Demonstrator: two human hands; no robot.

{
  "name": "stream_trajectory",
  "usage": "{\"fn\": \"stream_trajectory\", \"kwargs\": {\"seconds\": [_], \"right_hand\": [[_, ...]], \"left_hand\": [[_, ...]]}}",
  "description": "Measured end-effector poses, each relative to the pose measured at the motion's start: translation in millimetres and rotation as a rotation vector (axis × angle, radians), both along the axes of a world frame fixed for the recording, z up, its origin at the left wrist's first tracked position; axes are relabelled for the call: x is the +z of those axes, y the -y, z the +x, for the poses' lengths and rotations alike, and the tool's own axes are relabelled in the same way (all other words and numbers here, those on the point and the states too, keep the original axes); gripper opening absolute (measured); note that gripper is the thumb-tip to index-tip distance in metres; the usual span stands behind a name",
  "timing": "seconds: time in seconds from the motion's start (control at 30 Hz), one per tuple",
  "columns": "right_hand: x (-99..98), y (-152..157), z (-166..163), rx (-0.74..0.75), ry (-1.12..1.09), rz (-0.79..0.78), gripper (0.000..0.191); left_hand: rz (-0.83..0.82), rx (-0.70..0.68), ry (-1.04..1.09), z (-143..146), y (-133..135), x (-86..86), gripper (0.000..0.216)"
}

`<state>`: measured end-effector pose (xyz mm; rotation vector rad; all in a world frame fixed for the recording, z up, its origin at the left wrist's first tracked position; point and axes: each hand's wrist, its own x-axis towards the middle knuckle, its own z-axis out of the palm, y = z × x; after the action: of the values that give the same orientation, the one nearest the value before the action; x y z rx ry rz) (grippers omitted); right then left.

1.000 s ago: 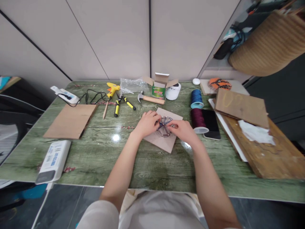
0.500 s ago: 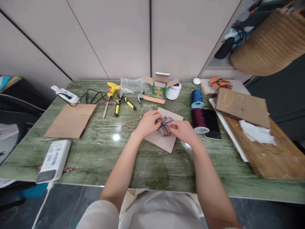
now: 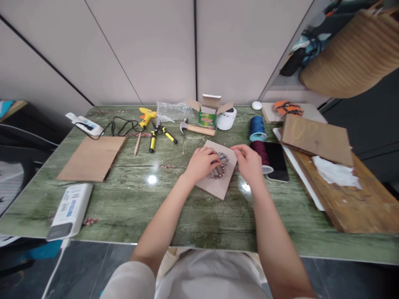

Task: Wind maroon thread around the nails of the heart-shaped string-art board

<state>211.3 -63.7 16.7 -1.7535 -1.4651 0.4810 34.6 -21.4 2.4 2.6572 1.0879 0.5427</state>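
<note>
A square pale board lies at an angle on the table. On it is a ring of nails with dark thread strung across it. My left hand rests over the ring's left side, its fingers curled down and closed at the nails; what they hold is hidden. By the board's right edge, my right hand is pinched, thumb against forefinger. Anything between those fingertips is too fine to make out. Just right of that hand lies a maroon thread spool, partly covered by it.
Behind the board are a hammer, an opened green box and a white spool. Pliers and a yellow glue gun lie left. A blue spool, phone and wooden boards occupy the right.
My right hand has moved from the ring out to the right, past the board's edge. My left hand has shifted slightly right over the ring.
</note>
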Motion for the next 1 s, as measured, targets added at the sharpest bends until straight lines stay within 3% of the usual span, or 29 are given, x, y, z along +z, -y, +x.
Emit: {"fn": "stream_trajectory", "kwargs": {"seconds": [0.2,0.37,0.63,0.8,1.0], "right_hand": [[-1.0,0,0,-0.086,-0.037,0.033,0.030],[-1.8,-1,2,-0.048,-0.040,-0.005,0.030],[1.0,1,8,0.105,0.060,-0.207,0.028],[8.3,6,4,0.190,0.119,-0.351,0.021],[4.2,7,5,0.198,0.218,-0.394,0.017]], "left_hand": [[-0.003,-0.108,-0.001,0,-2,-0.9,0.022],[-0.035,-0.156,0.073,-7,-5,0.8,0.019],[-0.063,-0.038,0.141,-15,-12,-2.4,0.017],[-0.079,-0.032,0.165,-16,-10,-0.7,0.013],[-0.099,-0.019,0.173,-14,-10,-0.8,0.010]]}}
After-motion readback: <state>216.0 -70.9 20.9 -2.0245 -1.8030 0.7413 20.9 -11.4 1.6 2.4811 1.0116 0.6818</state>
